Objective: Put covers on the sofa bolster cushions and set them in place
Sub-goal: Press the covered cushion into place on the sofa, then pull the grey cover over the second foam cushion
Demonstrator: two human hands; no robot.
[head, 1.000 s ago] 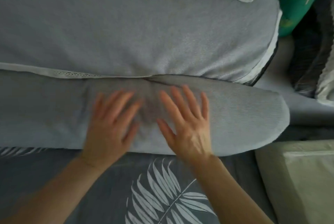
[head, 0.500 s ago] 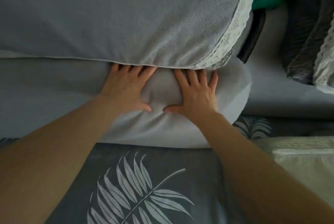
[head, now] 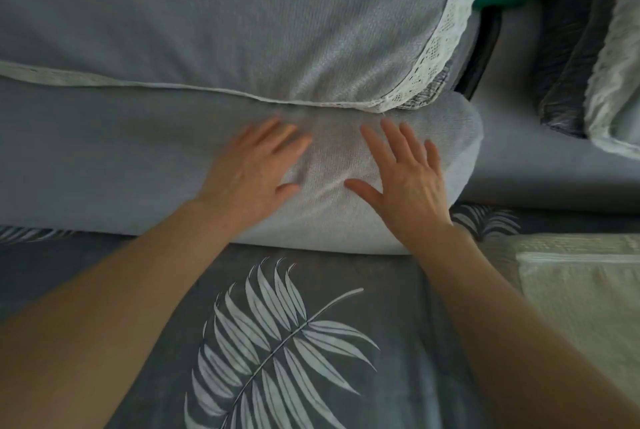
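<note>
Bolster cushion [head: 138, 158], no legible writing, under L hand [head: 247, 168] & R hand [head: 410, 182], fingers straight, gripping nothing.

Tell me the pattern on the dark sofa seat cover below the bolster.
White palm leaves on dark grey seat cover, clearest in the head view.

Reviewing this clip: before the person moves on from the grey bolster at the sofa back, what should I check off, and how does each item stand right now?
1. Grey knit cover on the long bolster cushion: covers all that shows; ok.
2. Bolster seated under the lace-trimmed grey back cushion: upper edge tucked beneath the lace; ok.
3. Bolster's rounded right end: sticks out past the back cushion's corner; not ok.
4. Left hand and right hand: flat, fingers spread, gripping nothing; ok.
5. Cover's opening or closure: none visible; cannot tell.
6. Bolster's left end: out of frame; cannot tell.
</note>
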